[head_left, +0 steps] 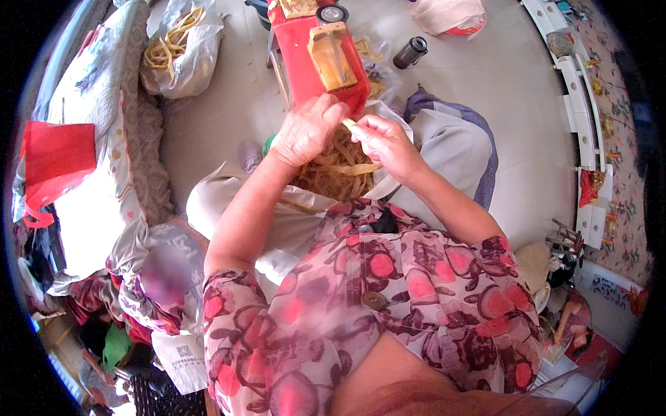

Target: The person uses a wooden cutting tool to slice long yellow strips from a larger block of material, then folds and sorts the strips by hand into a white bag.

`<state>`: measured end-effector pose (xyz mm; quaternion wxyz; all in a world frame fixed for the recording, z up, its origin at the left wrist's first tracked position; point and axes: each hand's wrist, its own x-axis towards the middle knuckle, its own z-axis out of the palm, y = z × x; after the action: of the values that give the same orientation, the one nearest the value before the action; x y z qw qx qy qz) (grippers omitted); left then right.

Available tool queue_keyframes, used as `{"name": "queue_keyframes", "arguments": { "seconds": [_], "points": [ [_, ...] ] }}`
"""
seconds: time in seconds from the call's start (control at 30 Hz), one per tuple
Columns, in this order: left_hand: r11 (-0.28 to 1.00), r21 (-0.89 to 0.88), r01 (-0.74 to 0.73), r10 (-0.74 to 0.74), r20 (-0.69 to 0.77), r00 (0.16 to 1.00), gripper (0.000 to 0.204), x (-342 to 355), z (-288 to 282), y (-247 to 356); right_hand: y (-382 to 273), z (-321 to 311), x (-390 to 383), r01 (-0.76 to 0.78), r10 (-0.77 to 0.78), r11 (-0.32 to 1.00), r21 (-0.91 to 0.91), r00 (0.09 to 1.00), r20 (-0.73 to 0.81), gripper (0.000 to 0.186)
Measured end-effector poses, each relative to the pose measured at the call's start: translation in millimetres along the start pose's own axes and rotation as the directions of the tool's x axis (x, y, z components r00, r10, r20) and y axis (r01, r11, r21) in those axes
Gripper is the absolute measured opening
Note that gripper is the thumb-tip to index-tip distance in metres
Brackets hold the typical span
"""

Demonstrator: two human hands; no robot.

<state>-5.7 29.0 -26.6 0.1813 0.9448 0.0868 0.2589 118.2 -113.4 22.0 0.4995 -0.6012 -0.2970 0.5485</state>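
My right hand (383, 144) pinches a pale yellowish strip (350, 125) in front of me. My left hand (310, 130) is closed beside it at the near end of a red bench (281, 38); what its fingers hold is hidden. A wooden block-like tool with a slanted part (331, 59) is mounted on the bench, with a dark round piece (332, 14) beyond it. Below my hands, a heap of similar tan strips (343, 173) lies in a white bag between my legs.
A plastic bag of strips (187, 69) sits at upper left, beside bedding (104, 76) with a red bag (59, 156). A dark flask (409, 52) and a pink bag (447, 14) stand on the tiled floor. A white rack (590, 208) runs along the right.
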Motion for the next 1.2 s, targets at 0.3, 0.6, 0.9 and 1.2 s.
{"name": "queue_keyframes", "arguments": {
  "seconds": [0.3,0.6,0.9,1.2],
  "points": [
    [0.858,-0.192,0.476,-0.467,0.092,0.879,0.018,14,-2,-10,-21,-10,31,0.214,-0.273,0.912,-0.351,0.954,-0.127,0.018],
    [0.419,-0.778,0.468,-0.566,0.179,0.805,0.02,27,7,-30,-13,-36,80,0.273,-0.356,0.909,-0.315,0.9,-0.25,0.018],
    [0.686,-0.451,0.571,-0.624,0.039,0.78,0.025,48,5,-39,-21,-37,108,0.314,-0.441,0.86,-0.402,0.854,-0.277,0.02],
    [0.254,-0.694,0.673,-0.649,0.394,0.651,0.034,41,-7,-34,29,-73,108,0.116,-0.214,0.955,-0.273,0.906,-0.366,0.023]
  ]
}}
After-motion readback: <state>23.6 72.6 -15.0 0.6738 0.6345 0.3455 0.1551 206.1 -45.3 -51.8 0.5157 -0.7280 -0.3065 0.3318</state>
